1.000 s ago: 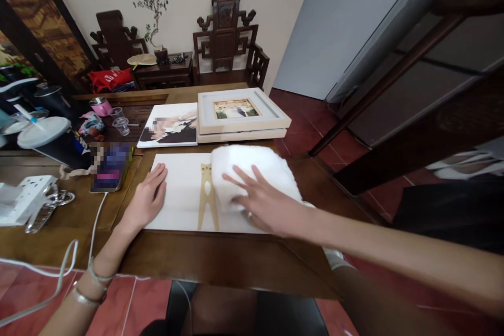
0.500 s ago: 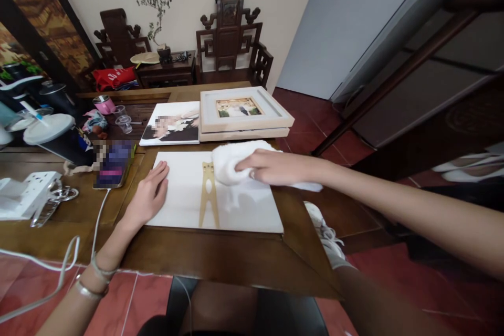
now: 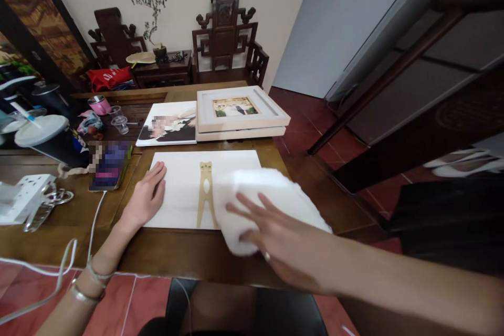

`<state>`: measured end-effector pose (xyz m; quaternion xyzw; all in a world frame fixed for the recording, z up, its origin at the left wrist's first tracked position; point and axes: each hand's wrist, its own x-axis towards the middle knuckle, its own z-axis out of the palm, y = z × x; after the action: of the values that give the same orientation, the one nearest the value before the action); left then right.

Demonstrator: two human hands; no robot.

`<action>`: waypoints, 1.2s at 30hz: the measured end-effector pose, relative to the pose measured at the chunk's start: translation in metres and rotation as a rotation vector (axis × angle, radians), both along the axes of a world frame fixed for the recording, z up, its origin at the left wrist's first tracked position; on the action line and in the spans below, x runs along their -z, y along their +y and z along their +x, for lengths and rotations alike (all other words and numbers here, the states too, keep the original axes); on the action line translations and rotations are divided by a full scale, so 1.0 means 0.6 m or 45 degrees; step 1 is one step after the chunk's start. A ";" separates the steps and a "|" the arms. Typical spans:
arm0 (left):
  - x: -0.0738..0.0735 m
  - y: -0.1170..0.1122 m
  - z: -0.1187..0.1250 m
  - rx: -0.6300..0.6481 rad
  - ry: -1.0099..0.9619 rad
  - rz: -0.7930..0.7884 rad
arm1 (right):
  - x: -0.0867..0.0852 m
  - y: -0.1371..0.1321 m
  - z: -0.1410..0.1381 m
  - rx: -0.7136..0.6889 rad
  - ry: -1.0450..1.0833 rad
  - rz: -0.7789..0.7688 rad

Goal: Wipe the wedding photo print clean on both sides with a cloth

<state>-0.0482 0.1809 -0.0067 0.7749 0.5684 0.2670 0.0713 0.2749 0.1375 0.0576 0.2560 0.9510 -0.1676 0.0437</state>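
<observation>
Head view: the left hand [image 3: 145, 198], in the lower left of the middle, lies open and flat, palm down, on the left edge of a white frame back [image 3: 179, 189] that rests on the wooden table [image 3: 177, 254]. A pale wooden easel strut [image 3: 205, 194] runs down the middle of this panel. The right hand [image 3: 275, 236], at lower centre, is open with its fingers [image 3: 244, 213] spread, pressing down on a white towel [image 3: 271, 194]. It grips nothing. The towel covers the panel's lower right corner and hangs past the table's near edge.

Just above the panel, in the upper middle, 2 pale picture frames [image 3: 241, 114] are stacked, the top 1 showing a small photo. A canvas photo print [image 3: 167, 127] lies touching them on the left. A phone [image 3: 109, 165] with a white cable sits left of the panel, and a white power strip [image 3: 21, 197] lies at the far left. A pink cup [image 3: 97, 105] and clear plastic cups [image 3: 118, 122] stand in the upper left.
</observation>
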 end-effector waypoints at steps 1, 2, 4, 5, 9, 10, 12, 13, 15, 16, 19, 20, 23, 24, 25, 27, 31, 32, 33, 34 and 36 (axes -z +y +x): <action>0.000 0.000 0.000 -0.003 0.004 0.000 | -0.012 -0.014 0.004 -0.030 0.031 -0.071; 0.001 0.000 0.001 -0.004 0.009 -0.001 | -0.025 -0.021 0.006 -0.044 0.047 -0.147; 0.001 0.000 0.001 -0.006 0.019 0.001 | -0.052 -0.012 0.008 -0.035 0.017 -0.299; 0.001 0.000 0.002 -0.007 0.022 0.002 | -0.062 0.003 0.008 -0.019 -0.015 -0.361; -0.001 -0.001 0.001 -0.013 0.023 0.010 | -0.070 0.105 0.002 0.084 -0.002 -0.381; -0.002 -0.001 0.000 -0.011 0.023 0.010 | -0.063 0.133 0.001 0.110 0.026 -0.328; -0.003 -0.001 0.000 -0.008 0.022 0.006 | -0.041 0.180 -0.001 0.144 0.075 -0.200; -0.004 -0.001 -0.001 -0.008 0.019 0.001 | -0.028 0.197 -0.002 0.156 0.087 -0.144; -0.005 -0.001 -0.001 -0.007 0.011 -0.009 | -0.004 0.212 -0.006 0.166 0.082 -0.055; -0.005 -0.001 -0.001 -0.007 0.009 -0.010 | 0.006 0.208 -0.008 0.168 0.071 -0.014; -0.004 -0.001 -0.001 -0.003 0.004 -0.003 | 0.020 0.159 -0.014 0.178 0.028 0.069; -0.004 -0.001 -0.001 -0.002 0.001 -0.001 | 0.017 0.133 -0.015 0.182 0.008 0.059; -0.002 -0.001 0.000 0.000 -0.007 -0.007 | -0.011 0.052 -0.009 0.118 -0.031 -0.095; -0.001 -0.001 0.000 -0.001 -0.006 -0.013 | -0.025 0.030 -0.005 0.073 -0.028 -0.154; -0.001 -0.001 0.000 -0.001 -0.004 -0.019 | -0.040 0.013 -0.002 0.030 -0.031 -0.217; -0.001 0.000 0.001 -0.006 0.000 -0.029 | -0.066 -0.002 0.004 -0.009 -0.076 -0.345; -0.002 0.000 0.002 -0.016 0.006 -0.033 | -0.088 0.042 -0.005 0.123 -0.180 -0.432; -0.003 0.000 0.002 -0.015 0.006 -0.031 | -0.085 0.062 -0.012 0.174 -0.176 -0.382; -0.003 0.000 0.002 -0.014 0.004 -0.028 | -0.079 0.083 -0.021 0.217 -0.167 -0.318; -0.004 -0.001 0.002 -0.013 0.001 -0.025 | -0.070 0.102 -0.031 0.257 -0.155 -0.247; -0.005 -0.001 0.001 -0.014 -0.003 -0.019 | -0.046 0.131 -0.054 0.304 -0.133 -0.129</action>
<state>-0.0477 0.1805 -0.0035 0.7709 0.5746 0.2642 0.0764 0.2428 0.2163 0.0850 0.3732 0.9005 -0.2060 0.0856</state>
